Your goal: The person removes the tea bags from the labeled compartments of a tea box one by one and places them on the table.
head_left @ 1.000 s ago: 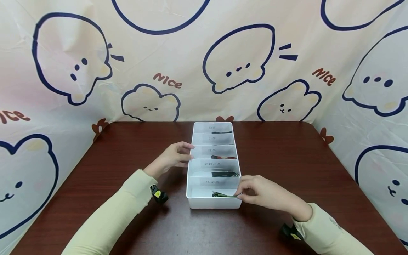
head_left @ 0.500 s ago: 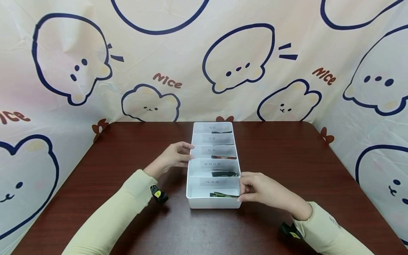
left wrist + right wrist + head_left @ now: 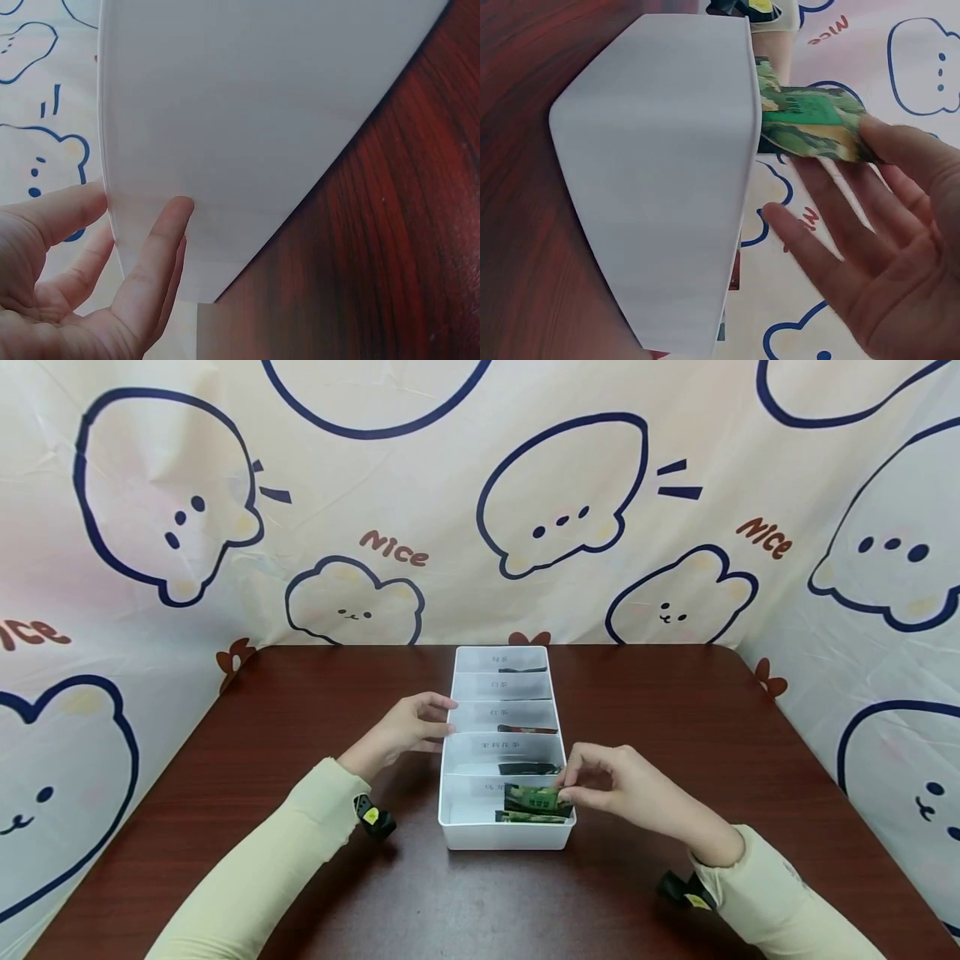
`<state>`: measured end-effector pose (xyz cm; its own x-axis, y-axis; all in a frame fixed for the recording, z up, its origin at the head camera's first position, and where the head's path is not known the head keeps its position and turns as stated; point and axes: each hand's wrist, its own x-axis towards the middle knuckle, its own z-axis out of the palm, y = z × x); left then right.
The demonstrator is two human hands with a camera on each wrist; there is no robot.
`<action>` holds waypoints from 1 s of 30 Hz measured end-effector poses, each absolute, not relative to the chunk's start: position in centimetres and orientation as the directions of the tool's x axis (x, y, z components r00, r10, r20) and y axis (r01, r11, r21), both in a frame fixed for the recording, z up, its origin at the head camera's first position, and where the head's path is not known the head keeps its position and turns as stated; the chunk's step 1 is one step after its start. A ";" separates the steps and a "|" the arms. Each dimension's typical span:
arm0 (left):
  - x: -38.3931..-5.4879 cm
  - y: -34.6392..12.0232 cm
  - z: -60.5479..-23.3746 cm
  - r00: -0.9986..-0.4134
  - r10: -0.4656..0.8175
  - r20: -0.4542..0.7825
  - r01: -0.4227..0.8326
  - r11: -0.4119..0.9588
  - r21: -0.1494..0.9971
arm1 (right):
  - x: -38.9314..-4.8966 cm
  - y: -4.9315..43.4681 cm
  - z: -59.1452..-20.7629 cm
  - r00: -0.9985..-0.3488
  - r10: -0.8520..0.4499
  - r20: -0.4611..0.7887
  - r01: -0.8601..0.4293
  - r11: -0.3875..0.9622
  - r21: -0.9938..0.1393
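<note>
My right hand (image 3: 626, 785) pinches a green sachet (image 3: 529, 796), printed with leaves, by its right end. The sachet stands partly above the nearest compartment of a long white divided box (image 3: 506, 837). Below it in that compartment lies more green sachet packaging (image 3: 525, 817). In the right wrist view the thumb lies on the sachet's printed face, just beyond the box rim. My left hand (image 3: 405, 728) touches the box's left side. The left wrist view shows its fairly straight fingers (image 3: 161, 247) against the outer wall and rim.
Other compartments, with printed labels on their dividers, hold a dark green sachet (image 3: 525, 769), a red one (image 3: 525, 729) and a dark one at the back (image 3: 522, 670). The box stands on a dark brown table (image 3: 337, 877). A patterned cloth (image 3: 450, 485) hangs behind and at both sides.
My right hand has risen from the near right corner of the box, lifting the green sachet upward out of the nearest compartment. The left hand and box have stayed in place.
</note>
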<state>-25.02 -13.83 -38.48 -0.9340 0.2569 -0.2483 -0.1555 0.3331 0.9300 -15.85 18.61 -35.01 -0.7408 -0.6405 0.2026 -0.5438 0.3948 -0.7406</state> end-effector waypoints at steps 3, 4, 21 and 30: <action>-25.1 -13.9 -38.6 -0.933 0.257 -0.252 -0.159 0.333 0.929 | -16.2 18.4 -34.8 -0.781 -0.568 0.260 -0.518 0.356 -0.778; -25.2 -13.9 -38.6 -0.932 0.258 -0.253 -0.161 0.332 0.929 | -16.3 18.4 -34.7 -0.794 -0.541 0.278 -0.506 0.334 -0.795; -24.9 -13.9 -38.4 -0.933 0.257 -0.252 -0.161 0.330 0.930 | -24.4 20.9 -31.2 -0.936 -0.156 0.316 -0.298 -0.131 -0.946; -24.8 -13.8 -38.2 -0.932 0.254 -0.260 -0.173 0.321 0.931 | -30.7 23.4 -32.5 -0.987 0.006 0.160 -0.161 -0.013 -0.987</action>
